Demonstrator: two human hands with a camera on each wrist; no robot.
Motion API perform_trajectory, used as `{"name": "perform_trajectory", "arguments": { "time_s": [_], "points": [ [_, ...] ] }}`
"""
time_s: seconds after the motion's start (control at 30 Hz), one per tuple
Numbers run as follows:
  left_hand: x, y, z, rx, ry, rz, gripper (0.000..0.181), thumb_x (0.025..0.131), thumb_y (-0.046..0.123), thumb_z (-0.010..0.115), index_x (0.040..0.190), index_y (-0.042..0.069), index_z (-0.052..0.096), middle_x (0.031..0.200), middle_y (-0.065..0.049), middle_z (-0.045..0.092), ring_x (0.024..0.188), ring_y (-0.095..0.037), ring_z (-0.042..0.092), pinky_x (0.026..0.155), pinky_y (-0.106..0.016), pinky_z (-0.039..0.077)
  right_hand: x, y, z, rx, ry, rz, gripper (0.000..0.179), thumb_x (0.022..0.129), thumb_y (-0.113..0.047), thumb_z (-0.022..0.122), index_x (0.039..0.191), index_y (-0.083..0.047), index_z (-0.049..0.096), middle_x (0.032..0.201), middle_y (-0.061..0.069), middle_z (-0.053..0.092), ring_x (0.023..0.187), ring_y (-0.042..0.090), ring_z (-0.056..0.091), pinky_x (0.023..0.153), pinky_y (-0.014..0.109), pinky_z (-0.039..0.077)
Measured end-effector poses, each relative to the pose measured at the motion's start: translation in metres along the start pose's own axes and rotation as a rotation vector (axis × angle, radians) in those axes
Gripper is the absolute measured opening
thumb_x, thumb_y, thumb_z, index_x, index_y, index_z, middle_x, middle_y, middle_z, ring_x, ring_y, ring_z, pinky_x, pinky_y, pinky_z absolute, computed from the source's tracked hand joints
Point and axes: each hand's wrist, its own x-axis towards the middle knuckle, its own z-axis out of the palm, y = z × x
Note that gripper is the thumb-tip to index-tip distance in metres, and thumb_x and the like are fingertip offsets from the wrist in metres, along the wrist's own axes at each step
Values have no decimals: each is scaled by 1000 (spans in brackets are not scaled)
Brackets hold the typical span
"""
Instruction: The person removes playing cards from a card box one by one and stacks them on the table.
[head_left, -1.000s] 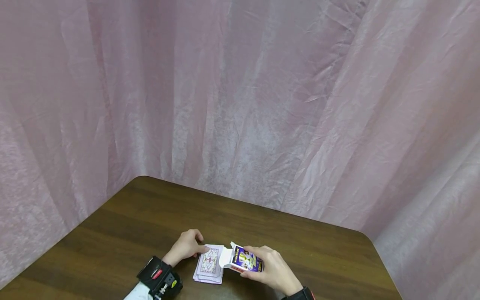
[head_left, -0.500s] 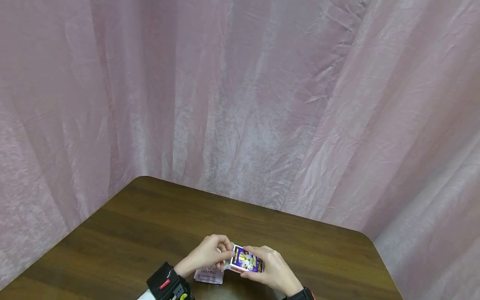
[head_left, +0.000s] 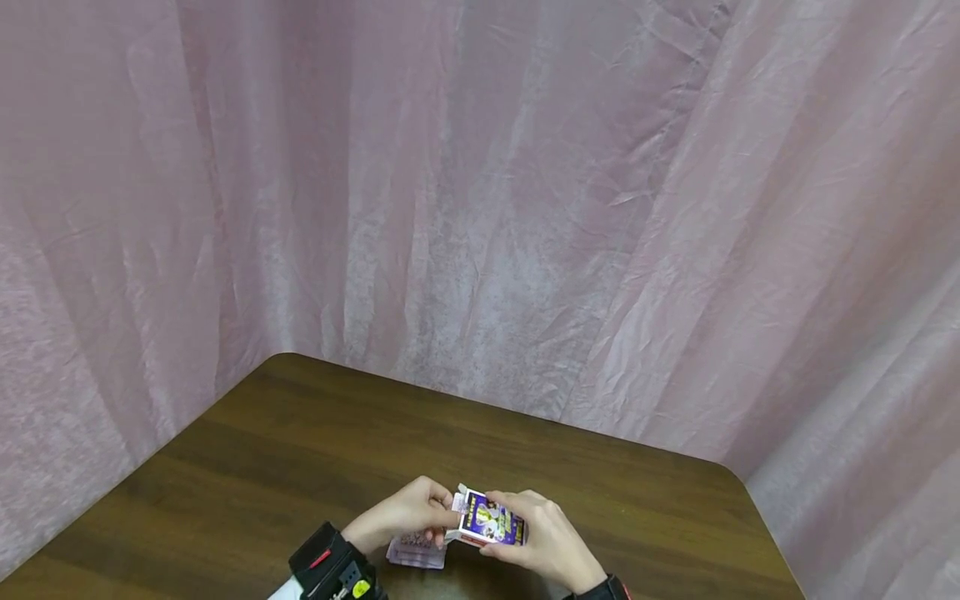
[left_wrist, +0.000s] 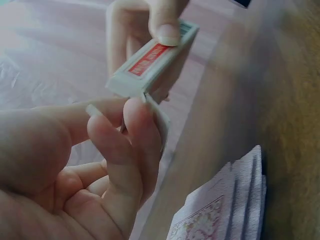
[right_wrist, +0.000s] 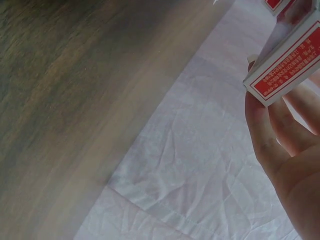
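My right hand (head_left: 549,535) grips a purple-and-yellow playing card box (head_left: 492,520) along its sides, its open end turned left. At that end my left hand (head_left: 414,510) has its fingers curled, pinching a pale playing card (head_left: 457,503) at the opening; most of the card is hidden. In the left wrist view, the left fingertips (left_wrist: 140,112) are right at the box mouth beside a white flap (left_wrist: 161,122). Under the left hand a loose stack of patterned playing cards (head_left: 417,557) lies on the table, partly covered by the hand.
The dark wooden table (head_left: 337,433) has a rounded far edge, with a pink curtain (head_left: 465,208) hanging behind it. Black wrist devices are strapped to both arms, the left one (head_left: 333,562) close to the cards.
My left hand has moved right from the card stack to the box's open end, then shifted slightly back left. The right hand and box have stayed almost still.
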Motion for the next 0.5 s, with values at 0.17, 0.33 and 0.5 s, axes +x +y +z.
{"name": "perform_trajectory", "arguments": {
  "time_s": [0.17,0.33,0.5],
  "points": [
    [-1,0,-9,-79,-44,-13,12,87,9,66,87,-3,63,58,3,63,48,-2,57,46,-13,40,0,1,0,17,-1,6,56,78,-52,74,122,-19,65,108,-6,70,90,4,60,71,17,48],
    [-3,2,-21,-129,-107,14,22,89,5,62,103,-11,60,69,0,66,55,-5,63,52,-14,46,0,3,0,14,-2,16,56,78,-53,73,122,-19,66,106,-7,70,89,3,59,71,17,47],
    [-7,6,-37,-136,-127,9,25,88,2,61,108,-12,58,75,-1,65,60,-6,59,58,-17,47,-2,4,-1,11,-11,43,57,78,-53,73,122,-18,66,107,-5,70,90,4,59,71,17,47]
  ]
}}
